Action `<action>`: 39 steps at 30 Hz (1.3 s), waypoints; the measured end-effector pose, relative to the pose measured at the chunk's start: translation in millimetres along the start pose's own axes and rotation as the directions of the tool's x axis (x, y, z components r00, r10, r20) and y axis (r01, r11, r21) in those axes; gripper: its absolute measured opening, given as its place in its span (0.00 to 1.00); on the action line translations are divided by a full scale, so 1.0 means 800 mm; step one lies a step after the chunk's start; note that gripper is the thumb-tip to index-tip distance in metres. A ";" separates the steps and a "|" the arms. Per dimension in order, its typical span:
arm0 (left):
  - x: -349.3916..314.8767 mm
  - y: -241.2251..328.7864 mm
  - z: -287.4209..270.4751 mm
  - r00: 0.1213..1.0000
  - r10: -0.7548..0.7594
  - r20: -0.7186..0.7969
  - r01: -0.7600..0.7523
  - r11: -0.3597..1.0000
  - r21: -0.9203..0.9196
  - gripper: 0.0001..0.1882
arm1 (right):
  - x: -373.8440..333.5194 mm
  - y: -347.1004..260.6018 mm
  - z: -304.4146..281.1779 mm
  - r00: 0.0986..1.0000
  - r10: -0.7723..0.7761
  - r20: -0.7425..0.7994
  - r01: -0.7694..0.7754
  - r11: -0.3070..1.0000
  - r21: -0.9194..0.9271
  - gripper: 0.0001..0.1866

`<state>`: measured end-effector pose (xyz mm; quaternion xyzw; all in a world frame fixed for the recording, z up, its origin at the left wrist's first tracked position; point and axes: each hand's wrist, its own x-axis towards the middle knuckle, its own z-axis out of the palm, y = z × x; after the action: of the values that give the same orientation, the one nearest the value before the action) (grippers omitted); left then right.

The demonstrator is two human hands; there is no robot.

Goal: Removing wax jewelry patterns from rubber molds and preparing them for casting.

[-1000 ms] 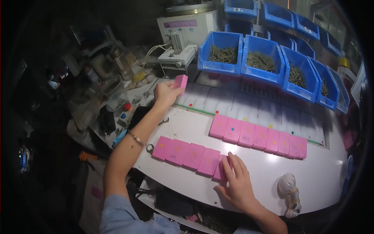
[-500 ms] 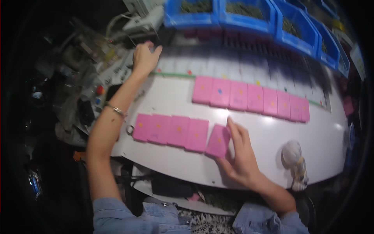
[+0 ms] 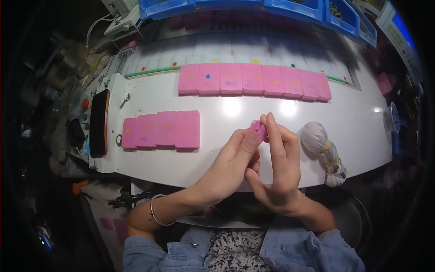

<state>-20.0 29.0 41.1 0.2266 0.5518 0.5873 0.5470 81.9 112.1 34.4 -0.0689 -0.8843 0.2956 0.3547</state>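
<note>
Thirteen pink blocks visible: one in your hands, eight in the long row (image 3: 231, 77), four in the short row (image 3: 166, 129). The held pink block (image 3: 261, 133) is up in front of you, over the table's front part, edge-on, a dark line across its near end. Your left hand (image 3: 233, 161) pinches it, thumb laid against its side. Your right hand (image 3: 282, 165) has fingertips at its upper end, thumb down beside the left fingers; can't tell if these right fingers grip or only touch.

In the long row, second block from the left has a blue mark; yellow marks on several others. One cloth pouch (image 3: 315, 136) with a banded neck, just right of your right hand. One phone (image 3: 99, 122), one small metal ring (image 3: 119, 139) beside the short row's left end. At least four blue bins (image 3: 170, 9), cut off by the upper edge.

White tabletop (image 3: 217, 102), glossy, two lamp reflections, curved front edge. Behind the long row, a white lined panel (image 3: 195, 51) bordered by a green strip (image 3: 149, 70) with coloured dots near it. Far right, a device with a blue screen (image 3: 402, 29). Left side dark and cluttered; one red knob (image 3: 85, 103) stands out.
</note>
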 end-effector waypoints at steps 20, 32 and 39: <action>-0.009 -0.019 0.013 0.995 0.089 -0.042 -0.098 0.948 -0.303 0.33 | 0.001 -0.007 -0.044 0.982 0.162 -0.101 -0.142 0.974 0.177 0.14; -0.017 -0.006 0.034 0.930 0.302 0.209 -0.298 0.953 -0.052 0.37 | -0.001 0.018 -0.026 0.527 0.482 0.700 -0.697 -0.226 0.680 0.25; -0.012 -0.011 0.031 0.956 0.265 0.122 -0.264 0.964 -0.031 0.23 | -0.020 0.037 -0.012 0.815 0.562 0.144 -0.510 0.576 0.638 0.22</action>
<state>7.7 28.5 43.5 0.3307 0.4770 0.6438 0.4986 97.5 135.7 13.9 -0.2160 -0.6479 0.6739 0.2818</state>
